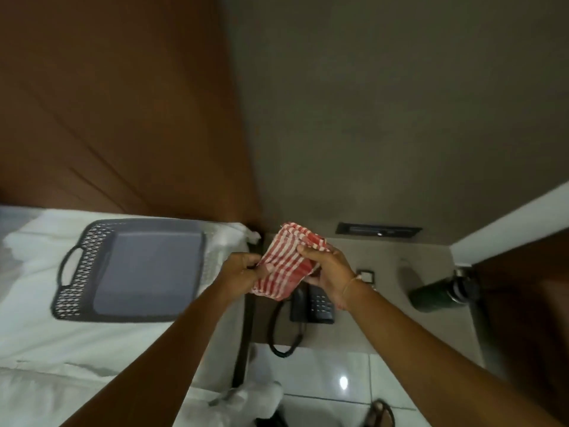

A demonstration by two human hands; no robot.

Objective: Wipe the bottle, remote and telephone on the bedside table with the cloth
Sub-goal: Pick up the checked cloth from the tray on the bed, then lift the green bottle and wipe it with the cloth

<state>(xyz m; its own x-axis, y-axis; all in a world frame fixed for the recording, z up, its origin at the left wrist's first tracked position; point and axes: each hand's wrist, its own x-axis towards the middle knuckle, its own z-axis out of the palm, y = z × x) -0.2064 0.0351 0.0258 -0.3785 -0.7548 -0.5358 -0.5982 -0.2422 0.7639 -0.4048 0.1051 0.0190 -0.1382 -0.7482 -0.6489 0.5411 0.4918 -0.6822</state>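
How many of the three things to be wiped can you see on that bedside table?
2: the telephone below the hands, and the dark green bottle at the table's right edge. No remote shows; the cloth may hide it.

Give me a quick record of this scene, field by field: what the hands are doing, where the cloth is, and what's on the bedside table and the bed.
left hand: grips the cloth's left edge
right hand: grips the cloth's right side
cloth: red and white striped, held above the table, touching no item
telephone: black, on the bedside table, below the hands
bottle: dark green, at the table's right
remote: not identifiable
bed: dark tray lies on it
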